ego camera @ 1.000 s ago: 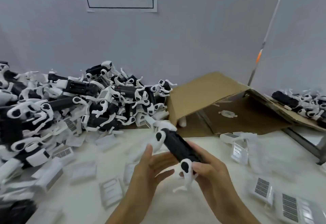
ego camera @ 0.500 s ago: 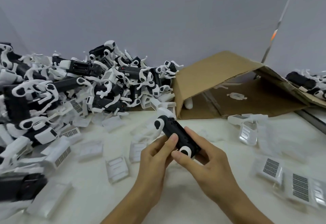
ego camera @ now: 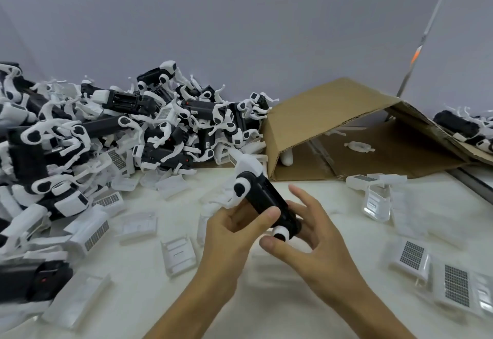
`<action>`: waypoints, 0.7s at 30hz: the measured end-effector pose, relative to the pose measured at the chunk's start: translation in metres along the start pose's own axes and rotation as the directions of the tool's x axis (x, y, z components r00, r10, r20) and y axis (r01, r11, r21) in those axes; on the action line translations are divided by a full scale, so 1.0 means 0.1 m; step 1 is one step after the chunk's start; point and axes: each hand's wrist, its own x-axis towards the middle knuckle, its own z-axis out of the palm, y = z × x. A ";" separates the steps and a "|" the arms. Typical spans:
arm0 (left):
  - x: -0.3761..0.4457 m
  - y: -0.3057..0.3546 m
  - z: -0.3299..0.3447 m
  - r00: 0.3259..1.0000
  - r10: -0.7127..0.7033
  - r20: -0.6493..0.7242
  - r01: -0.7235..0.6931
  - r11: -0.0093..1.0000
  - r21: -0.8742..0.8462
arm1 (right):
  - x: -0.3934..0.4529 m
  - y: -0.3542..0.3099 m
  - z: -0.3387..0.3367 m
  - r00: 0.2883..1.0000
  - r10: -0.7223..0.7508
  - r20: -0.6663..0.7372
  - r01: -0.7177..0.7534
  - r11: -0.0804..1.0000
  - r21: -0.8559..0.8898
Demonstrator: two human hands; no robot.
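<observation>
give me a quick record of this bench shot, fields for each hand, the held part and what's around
left hand: grips the black part around its middle, thumb on top
right hand: thumb against the white cap at the part's near end, fingers spread behind
pile: black-and-white parts heaped at left
cardboard box: on its side behind the hands
white covers: loose on the table

Two arms in shot, and both are bare. The left grip [ego camera: 229, 234] is an uncovered hand with slim fingers, and its thumbnail, trimmed short and rounded, shows plainly. The right grip [ego camera: 317, 240] is much the same: a bare hand with long fingers and fine creases at the knuckles. Behind each is a slender wrist and forearm, uncovered as far as the view reaches, slightly blurred lower down.
</observation>
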 end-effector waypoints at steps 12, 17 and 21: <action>0.08 0.00 -0.28 0.756 0.416 0.505 -0.637 0.290 0.715 | -0.01 -0.03 -0.07 0.959 -0.280 -0.037 0.261 0.929 -0.264; 0.04 -0.04 -0.21 0.824 0.324 0.465 -0.561 0.360 0.745 | -0.01 -0.03 -0.04 0.950 -0.291 -0.113 0.263 0.940 -0.217; 0.00 -0.09 -0.08 0.837 0.330 0.435 -0.511 0.193 0.837 | -0.03 -0.05 0.03 0.975 -0.170 -0.144 0.159 0.984 -0.084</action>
